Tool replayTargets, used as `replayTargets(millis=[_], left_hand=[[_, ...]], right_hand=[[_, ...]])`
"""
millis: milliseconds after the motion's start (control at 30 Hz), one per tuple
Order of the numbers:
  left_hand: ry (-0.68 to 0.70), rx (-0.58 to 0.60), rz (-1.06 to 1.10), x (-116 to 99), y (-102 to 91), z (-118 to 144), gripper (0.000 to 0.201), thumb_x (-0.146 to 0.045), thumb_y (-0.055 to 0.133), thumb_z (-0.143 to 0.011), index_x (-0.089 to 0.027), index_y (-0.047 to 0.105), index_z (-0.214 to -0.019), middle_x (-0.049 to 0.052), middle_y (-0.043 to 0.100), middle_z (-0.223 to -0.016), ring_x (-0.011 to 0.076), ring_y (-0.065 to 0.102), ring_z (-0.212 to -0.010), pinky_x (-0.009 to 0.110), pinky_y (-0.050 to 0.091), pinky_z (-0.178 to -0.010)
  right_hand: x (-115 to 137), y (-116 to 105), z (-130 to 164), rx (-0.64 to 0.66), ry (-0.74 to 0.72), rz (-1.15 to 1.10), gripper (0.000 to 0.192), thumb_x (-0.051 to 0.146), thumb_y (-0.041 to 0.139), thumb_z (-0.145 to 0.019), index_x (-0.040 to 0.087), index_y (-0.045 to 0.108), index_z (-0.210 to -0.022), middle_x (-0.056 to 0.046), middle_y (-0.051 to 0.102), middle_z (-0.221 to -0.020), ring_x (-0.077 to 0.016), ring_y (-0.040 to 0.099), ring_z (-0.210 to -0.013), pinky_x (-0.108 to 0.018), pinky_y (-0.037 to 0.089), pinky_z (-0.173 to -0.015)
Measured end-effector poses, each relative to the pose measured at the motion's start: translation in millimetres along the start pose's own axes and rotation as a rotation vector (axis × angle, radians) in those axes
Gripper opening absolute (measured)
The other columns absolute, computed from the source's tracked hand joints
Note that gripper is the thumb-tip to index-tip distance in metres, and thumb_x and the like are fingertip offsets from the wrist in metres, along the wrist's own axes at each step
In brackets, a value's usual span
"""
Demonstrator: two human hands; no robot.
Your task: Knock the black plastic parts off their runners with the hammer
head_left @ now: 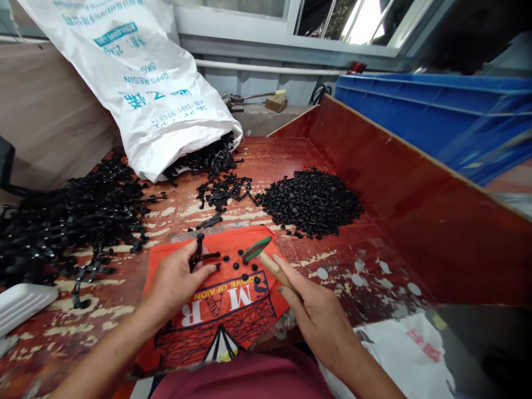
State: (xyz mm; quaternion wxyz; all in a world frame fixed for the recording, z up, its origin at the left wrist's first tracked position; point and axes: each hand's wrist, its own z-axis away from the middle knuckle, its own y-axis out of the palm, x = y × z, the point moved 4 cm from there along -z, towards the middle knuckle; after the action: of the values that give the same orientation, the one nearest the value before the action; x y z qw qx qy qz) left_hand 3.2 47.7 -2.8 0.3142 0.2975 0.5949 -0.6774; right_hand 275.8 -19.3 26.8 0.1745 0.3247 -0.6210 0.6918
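The left hand (177, 280) pinched a thin black plastic sprue (199, 254) between thumb and fingertips, pressing it flat on an orange cloth (233, 310). The sprue was a slim stem with short branches, one running right from the fingers. The right hand (318, 318) was closed around the pale wooden handle of a knife (261, 255); its short, green-tinted blade pointed up and left, its tip just right of the sprue's branch, near but not clearly touching it.

Between the two hands, a few small round black caps (243, 269) lay loose on the cloth, glossy and button-like. The cloth itself was smooth fabric printed with white letters and a dark lattice drawing, spread under both hands on a red table (341, 266) whose paint was worn through in pale flakes.

Beyond the right hand sat a heap (311, 202) of the same round black pieces. Beyond the left hand lay scattered sprues (222, 191), spilling from the mouth of a white woven sack (141, 83) with teal print. Far to the left of the left hand was a large tangle (70, 216) of black sprues, and nearer, a ribbed white tray (22, 302). To the right of the right hand rose a red board wall (415, 194), with a blue crate (436, 116) behind it.
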Motion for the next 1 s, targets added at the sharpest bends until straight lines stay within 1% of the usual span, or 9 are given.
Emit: replayTargets(millis=[167,233,333,400,533,633,733,867,1000], left_hand=[[0.059,-0.016,-0.135,-15,11.8,-7,0.012,-0.032,0.066,-0.074,-0.022,0.060,-0.076,-0.001,0.067,-0.070,0.0208,0.062,-0.068,0.029,0.041,-0.064],[0.037,-0.023,-0.075,-10,14.7,-9,0.012,-0.031,0.065,-0.074,-0.022,0.058,-0.075,-0.003,0.062,-0.066,0.0183,0.058,-0.064,0.027,0.039,-0.062],[-0.038,0.083,0.132,3,21.5,-10,0.017,-0.033,0.066,-0.070,-0.021,0.055,-0.074,-0.004,0.056,-0.064,0.0152,0.053,-0.060,0.025,0.039,-0.059],[-0.076,0.131,0.143,10,24.0,-11,0.018,-0.033,0.067,-0.069,-0.021,0.054,-0.073,-0.005,0.055,-0.063,0.0145,0.051,-0.059,0.024,0.037,-0.057],[-0.093,0.062,-0.077,12,16.0,-14,0.016,-0.030,0.068,-0.067,-0.021,0.055,-0.073,-0.004,0.057,-0.064,0.0155,0.051,-0.061,0.025,0.034,-0.057],[-0.083,0.099,0.075,5,5.5,-10,0.024,-0.036,0.070,-0.069,-0.021,0.055,-0.080,-0.004,0.058,-0.071,0.0162,0.052,-0.067,0.025,0.039,-0.061],[-0.120,0.119,0.254,-1,-9.3,2,0.031,-0.049,0.066,-0.078,-0.020,0.056,-0.084,-0.003,0.057,-0.076,0.0153,0.052,-0.071,0.025,0.041,-0.066],[-0.212,0.122,0.321,2,-16.9,20,0.042,-0.060,0.060,-0.081,-0.020,0.051,-0.070,-0.008,0.040,-0.058,0.0102,0.033,-0.053,0.022,0.028,-0.050],[-0.291,0.156,0.366,4,-7.6,28,0.047,-0.064,0.065,-0.074,-0.018,0.061,-0.084,-0.010,0.034,-0.054,0.0085,0.023,-0.047,0.022,0.018,-0.045]], right_hand=[[-6,-2,4,-0.032,0.030,-0.003,0.051,0.028,0.037,-0.104,0.032,0.036,-0.154,-0.005,0.073,-0.123,-0.0225,0.073,-0.099,-0.034,0.057,-0.084],[-7,-1,6,-0.022,0.032,-0.004,0.051,0.026,0.039,-0.103,0.032,0.037,-0.154,-0.005,0.071,-0.127,-0.0229,0.072,-0.102,-0.034,0.057,-0.085],[-7,0,7,0.015,0.044,0.012,0.051,0.025,0.040,-0.102,0.033,0.039,-0.153,-0.005,0.069,-0.130,-0.0236,0.071,-0.105,-0.036,0.057,-0.086],[-6,0,6,0.041,0.057,0.010,0.051,0.025,0.039,-0.102,0.033,0.039,-0.152,-0.004,0.069,-0.131,-0.0235,0.071,-0.106,-0.036,0.057,-0.086],[0,0,6,0.065,0.021,-0.035,0.052,0.025,0.037,-0.103,0.038,0.035,-0.154,0.001,0.063,-0.139,-0.0219,0.069,-0.112,-0.035,0.056,-0.090],[1,1,8,0.069,0.003,-0.053,0.053,0.023,0.037,-0.103,0.039,0.036,-0.153,0.002,0.057,-0.145,-0.0217,0.066,-0.117,-0.037,0.054,-0.095],[-3,3,11,0.061,0.028,-0.038,0.051,0.024,0.039,-0.102,0.035,0.039,-0.152,-0.002,0.063,-0.138,-0.0238,0.068,-0.114,-0.039,0.054,-0.095],[-7,7,12,0.067,0.025,-0.029,0.050,0.025,0.041,-0.103,0.035,0.040,-0.152,-0.003,0.065,-0.136,-0.0243,0.070,-0.110,-0.039,0.056,-0.093],[-4,12,11,0.082,0.021,-0.017,0.050,0.025,0.042,-0.103,0.035,0.041,-0.151,-0.002,0.065,-0.136,-0.0244,0.069,-0.112,-0.040,0.056,-0.094]])
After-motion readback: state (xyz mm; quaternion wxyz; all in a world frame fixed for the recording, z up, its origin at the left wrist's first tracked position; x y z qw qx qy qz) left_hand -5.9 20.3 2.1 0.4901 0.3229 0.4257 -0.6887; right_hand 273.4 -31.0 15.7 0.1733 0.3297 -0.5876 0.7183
